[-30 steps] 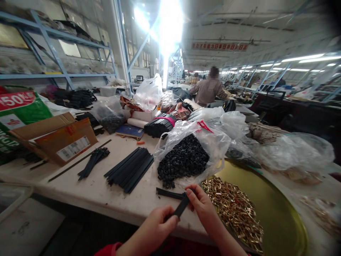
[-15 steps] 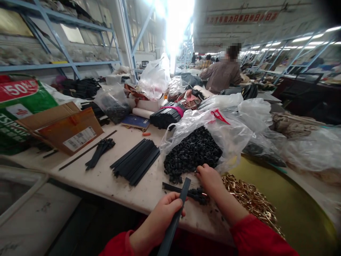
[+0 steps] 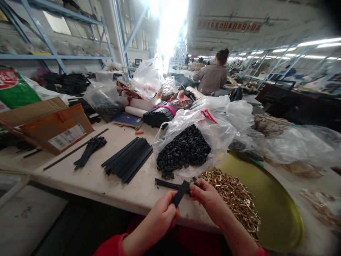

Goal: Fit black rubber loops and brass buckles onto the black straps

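My left hand (image 3: 161, 217) is closed around a flat black strip (image 3: 180, 193) whose upper end points up and to the right. My right hand (image 3: 207, 197) pinches a small black ring (image 3: 196, 184) right at that end of the strip. Both hands hover over the near table edge. Just beyond them lies another black strip (image 3: 166, 184) on the table. An open plastic bag with a heap of black rings (image 3: 183, 151) sits behind it. A pile of small gold metal pieces (image 3: 234, 199) lies in a round gold tray (image 3: 277, 206) to the right.
A stack of loose black strips (image 3: 128, 163) and a smaller bundle (image 3: 89, 151) lie on the white table (image 3: 87, 181) to the left. A cardboard box (image 3: 53, 124) stands far left. Plastic bags crowd the back and right. Another person (image 3: 211, 76) sits farther back.
My right hand left the heap of black rings and came back to the strip's end with a ring pinched in it. My left hand tilted the strip towards it.
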A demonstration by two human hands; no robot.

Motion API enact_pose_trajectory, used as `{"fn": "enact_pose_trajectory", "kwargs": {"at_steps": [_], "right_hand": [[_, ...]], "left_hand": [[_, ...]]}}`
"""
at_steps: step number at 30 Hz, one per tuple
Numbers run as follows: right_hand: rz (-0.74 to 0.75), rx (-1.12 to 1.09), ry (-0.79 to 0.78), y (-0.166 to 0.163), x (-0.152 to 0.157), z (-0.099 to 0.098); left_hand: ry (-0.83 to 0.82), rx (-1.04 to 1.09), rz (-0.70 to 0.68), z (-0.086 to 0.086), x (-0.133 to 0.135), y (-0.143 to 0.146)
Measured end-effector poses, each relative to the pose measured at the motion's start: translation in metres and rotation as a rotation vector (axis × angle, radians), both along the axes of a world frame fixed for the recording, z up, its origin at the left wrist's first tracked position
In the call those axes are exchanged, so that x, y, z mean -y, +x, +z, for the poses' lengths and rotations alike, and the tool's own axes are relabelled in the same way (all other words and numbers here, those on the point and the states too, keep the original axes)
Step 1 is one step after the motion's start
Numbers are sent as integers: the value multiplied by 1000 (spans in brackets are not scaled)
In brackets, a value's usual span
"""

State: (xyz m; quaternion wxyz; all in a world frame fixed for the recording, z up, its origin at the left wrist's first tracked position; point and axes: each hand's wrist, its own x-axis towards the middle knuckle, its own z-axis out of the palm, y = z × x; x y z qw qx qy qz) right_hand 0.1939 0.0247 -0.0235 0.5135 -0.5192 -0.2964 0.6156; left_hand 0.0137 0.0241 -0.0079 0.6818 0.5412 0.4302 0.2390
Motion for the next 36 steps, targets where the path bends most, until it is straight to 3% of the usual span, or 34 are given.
{"fn": "enact_pose_trajectory", "kwargs": {"at_steps": [4,10,14,18,20,31,36], "right_hand": [[-31,-102,-21,-6,10,2],[-72,-251,-36,-8,27,11],[-138,-99,53,-10,33,10],[-72,192,160,-11,37,5],[-34,237,185,-11,39,3],[-233,-8,108,-17,47,-17],[-262,-63,76,-20,47,-26]], "left_hand": [[284,-159,-2,8,3,-1],[397,-283,5,12,7,1],[482,-406,-97,17,11,0],[500,-509,-235,19,9,-4],[493,-515,-256,17,7,-4],[386,-377,-109,-6,13,15],[381,-269,-120,-10,13,16]]}}
